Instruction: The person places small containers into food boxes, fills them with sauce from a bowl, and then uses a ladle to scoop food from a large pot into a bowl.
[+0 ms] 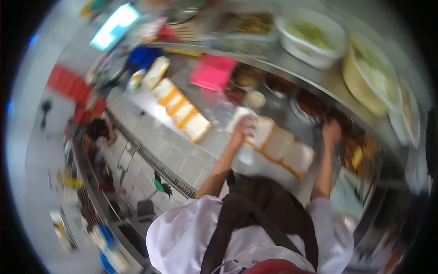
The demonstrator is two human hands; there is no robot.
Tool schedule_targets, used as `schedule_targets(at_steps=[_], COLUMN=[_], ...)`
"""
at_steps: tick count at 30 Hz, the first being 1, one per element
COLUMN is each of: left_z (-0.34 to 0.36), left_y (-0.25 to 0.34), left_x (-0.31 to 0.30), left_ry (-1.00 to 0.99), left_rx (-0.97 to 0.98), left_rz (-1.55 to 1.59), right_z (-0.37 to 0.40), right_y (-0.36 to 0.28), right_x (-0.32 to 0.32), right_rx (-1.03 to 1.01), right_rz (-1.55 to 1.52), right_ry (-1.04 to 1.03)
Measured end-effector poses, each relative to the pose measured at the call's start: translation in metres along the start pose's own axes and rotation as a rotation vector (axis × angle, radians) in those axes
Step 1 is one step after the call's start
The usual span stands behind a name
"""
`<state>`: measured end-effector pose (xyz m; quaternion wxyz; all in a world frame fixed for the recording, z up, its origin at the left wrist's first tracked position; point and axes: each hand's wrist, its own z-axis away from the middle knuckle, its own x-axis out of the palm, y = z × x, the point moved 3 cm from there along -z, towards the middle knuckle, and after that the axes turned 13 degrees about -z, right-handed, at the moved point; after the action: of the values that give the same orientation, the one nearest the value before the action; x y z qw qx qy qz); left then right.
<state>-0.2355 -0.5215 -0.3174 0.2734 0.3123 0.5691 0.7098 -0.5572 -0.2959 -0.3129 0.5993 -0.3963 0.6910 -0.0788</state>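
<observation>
My left hand (244, 128) lies over the leftmost of a joined row of white boxes with orange sides (279, 145), its fingers slightly apart on the white surface. Reaching to the far right of the counter, my right hand (332, 132) is at the edge of the bowls of dark red food (311, 103). Its fingers are blurred and partly hidden, so I cannot tell what they hold. Behind the boxes stand a small cup of pale contents (255, 99) and some clear plastic (222, 114).
A second row of white and orange boxes (181, 112) lines the counter's left edge. A pink container (213, 72) stands behind. Above, a shelf (326, 81) bears white tubs (315, 41) and a yellowish tub (367, 77). Yellow and brown food (360, 154) sits at right.
</observation>
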Motion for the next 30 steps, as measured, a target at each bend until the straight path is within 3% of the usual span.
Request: schedule_targets(at_steps=[1,4,10,14,17,22,26,28,29,30], left_z=[-0.001,-0.011,-0.033,-0.043,-0.05,-0.071,-0.116,-0.14,-0.15,-0.158], left_y=[0.004,0.009,0.03,0.031,0.028,0.029,0.017,0.014,0.013,0.011], left_x=[0.003,0.014,0.044,0.061,0.074,0.084,0.101,0.116,0.123,0.13], left_ry=[-0.033,-0.074,-0.107,-0.113,-0.144,-0.107,-0.132,-0.153,-0.172,-0.154], left_rx=[0.079,0.088,0.078,0.069,0.079,0.083,0.07,0.084,0.099,0.068], left_rz=[0.007,-0.032,-0.05,-0.04,0.0,-0.131,-0.295,-0.336,-0.379,-0.352], right_z=[-0.001,-0.001,0.002,-0.007,-0.02,-0.034,-0.047,-0.058,-0.058,-0.057], right_y=[0.009,0.017,0.023,0.021,0.028,0.005,0.022,0.039,0.044,0.054], right_x=[0.002,-0.007,0.003,0.007,0.018,0.003,0.037,0.057,0.06,0.061], right_rx=[-0.001,0.193,0.141,0.141,0.072,-0.257,-0.349,-0.271,-0.269,0.103], right_rz=[0.055,0.132,0.028,-0.011,0.029,0.172,0.161,-0.138,-0.138,-0.576], right_ry=[0.053,-0.065,-0.159,-0.09,-0.196,0.074,-0.023,0.07,0.071,0.041])
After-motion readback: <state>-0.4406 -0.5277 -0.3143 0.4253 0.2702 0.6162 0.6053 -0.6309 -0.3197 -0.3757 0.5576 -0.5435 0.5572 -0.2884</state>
